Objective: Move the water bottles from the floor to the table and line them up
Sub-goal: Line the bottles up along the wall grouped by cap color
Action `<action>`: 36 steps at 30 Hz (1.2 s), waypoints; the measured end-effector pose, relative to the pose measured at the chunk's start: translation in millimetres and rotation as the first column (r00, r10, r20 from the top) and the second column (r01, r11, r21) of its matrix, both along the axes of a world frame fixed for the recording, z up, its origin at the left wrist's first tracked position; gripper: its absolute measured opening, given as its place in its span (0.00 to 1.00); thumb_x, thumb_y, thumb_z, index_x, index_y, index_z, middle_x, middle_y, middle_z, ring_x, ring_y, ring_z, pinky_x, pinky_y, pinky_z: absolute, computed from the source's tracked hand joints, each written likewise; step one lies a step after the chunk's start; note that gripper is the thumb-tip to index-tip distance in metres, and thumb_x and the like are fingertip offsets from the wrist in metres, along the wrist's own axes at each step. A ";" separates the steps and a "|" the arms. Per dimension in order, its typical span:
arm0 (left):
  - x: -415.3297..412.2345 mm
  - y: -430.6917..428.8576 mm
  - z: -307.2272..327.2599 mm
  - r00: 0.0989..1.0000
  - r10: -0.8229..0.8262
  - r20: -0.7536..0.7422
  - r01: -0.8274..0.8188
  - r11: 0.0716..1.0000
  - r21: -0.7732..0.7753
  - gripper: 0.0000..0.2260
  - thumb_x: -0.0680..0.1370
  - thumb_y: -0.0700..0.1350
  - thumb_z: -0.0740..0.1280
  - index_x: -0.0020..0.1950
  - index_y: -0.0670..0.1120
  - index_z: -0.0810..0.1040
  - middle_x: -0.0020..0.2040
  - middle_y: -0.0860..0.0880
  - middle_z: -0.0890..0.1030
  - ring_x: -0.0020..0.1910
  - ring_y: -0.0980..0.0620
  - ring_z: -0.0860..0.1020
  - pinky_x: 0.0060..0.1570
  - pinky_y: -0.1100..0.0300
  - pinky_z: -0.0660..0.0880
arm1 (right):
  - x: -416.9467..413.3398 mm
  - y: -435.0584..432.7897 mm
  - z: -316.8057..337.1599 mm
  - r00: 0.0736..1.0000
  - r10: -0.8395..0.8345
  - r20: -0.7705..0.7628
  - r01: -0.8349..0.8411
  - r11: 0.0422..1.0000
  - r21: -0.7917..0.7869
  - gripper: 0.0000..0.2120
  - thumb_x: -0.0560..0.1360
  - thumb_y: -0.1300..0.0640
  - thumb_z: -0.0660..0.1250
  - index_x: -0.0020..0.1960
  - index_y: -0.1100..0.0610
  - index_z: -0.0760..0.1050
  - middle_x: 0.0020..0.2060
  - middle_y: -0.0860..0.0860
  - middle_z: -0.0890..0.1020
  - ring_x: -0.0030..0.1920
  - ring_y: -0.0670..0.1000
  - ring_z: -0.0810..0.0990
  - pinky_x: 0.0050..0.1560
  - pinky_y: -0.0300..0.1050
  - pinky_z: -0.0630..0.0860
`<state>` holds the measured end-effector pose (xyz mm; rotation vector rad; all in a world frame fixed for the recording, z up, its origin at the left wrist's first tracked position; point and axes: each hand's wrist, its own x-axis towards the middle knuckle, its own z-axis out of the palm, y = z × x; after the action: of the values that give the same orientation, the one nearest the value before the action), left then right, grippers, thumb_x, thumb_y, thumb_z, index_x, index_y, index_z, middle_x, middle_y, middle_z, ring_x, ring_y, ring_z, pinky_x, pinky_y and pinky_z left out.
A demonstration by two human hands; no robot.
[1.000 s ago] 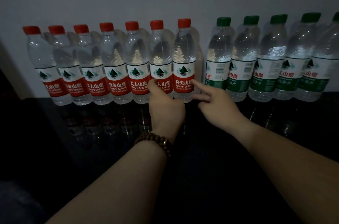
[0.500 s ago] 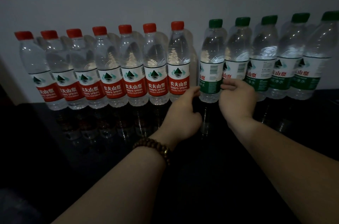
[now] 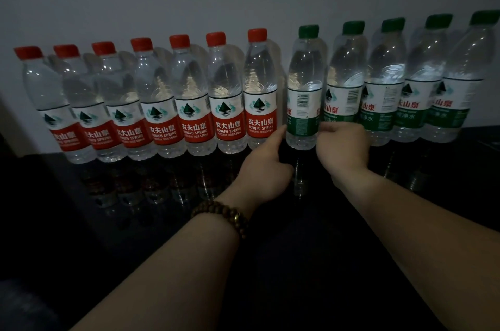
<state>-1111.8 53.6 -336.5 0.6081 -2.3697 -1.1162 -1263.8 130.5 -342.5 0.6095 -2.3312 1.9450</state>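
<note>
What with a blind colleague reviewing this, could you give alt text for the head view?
Left hand and right hand touch opposite sides of the leftmost green-capped bottle in a row on a dark table: seven red-capped bottles, then five green-capped.

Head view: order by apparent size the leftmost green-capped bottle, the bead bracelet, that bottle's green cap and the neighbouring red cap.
1. leftmost green-capped bottle
2. bead bracelet, helped by being nearer the camera
3. green cap and red cap look alike; not ranked.
</note>
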 end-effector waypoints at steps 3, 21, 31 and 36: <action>-0.8 0.5 1.2 1.000 0.001 0.025 -0.001 1.000 0.002 0.40 0.76 0.36 0.69 0.82 0.59 0.55 0.79 0.53 0.65 0.68 0.50 0.74 0.60 0.61 0.75 | -1.5 -0.1 -0.2 0.998 0.027 0.057 -0.022 0.997 -0.075 0.13 0.70 0.66 0.69 0.46 0.52 0.88 0.46 0.47 0.87 0.51 0.50 0.83 0.53 0.42 0.78; -2.6 -1.2 3.6 0.997 0.036 0.061 -0.036 0.999 -0.001 0.41 0.75 0.36 0.69 0.83 0.56 0.55 0.80 0.51 0.65 0.73 0.49 0.69 0.65 0.60 0.70 | -1.2 -4.3 -3.6 0.989 0.149 -0.015 -0.145 0.979 0.145 0.21 0.70 0.57 0.64 0.61 0.49 0.84 0.55 0.46 0.86 0.55 0.52 0.83 0.55 0.46 0.79; -1.9 0.4 4.6 0.998 0.057 0.018 -0.058 0.998 0.030 0.39 0.74 0.35 0.70 0.82 0.53 0.60 0.78 0.50 0.68 0.72 0.49 0.72 0.67 0.51 0.75 | 7.1 -2.8 3.9 0.993 0.117 -0.011 -0.114 0.981 0.155 0.21 0.64 0.47 0.69 0.57 0.42 0.82 0.47 0.40 0.86 0.50 0.49 0.84 0.53 0.51 0.82; -1.0 2.3 5.6 0.999 0.052 0.006 -0.052 0.997 0.048 0.37 0.74 0.35 0.69 0.81 0.53 0.62 0.77 0.50 0.69 0.66 0.46 0.77 0.64 0.47 0.77 | 8.7 -1.6 2.0 0.972 0.218 -0.084 -0.189 0.944 0.269 0.08 0.66 0.43 0.74 0.45 0.39 0.81 0.42 0.37 0.85 0.47 0.45 0.84 0.53 0.53 0.82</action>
<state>-1112.8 55.9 -330.9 0.6860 -2.3230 -1.1533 -1255.1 128.9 -340.5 0.9900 -2.5599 1.6322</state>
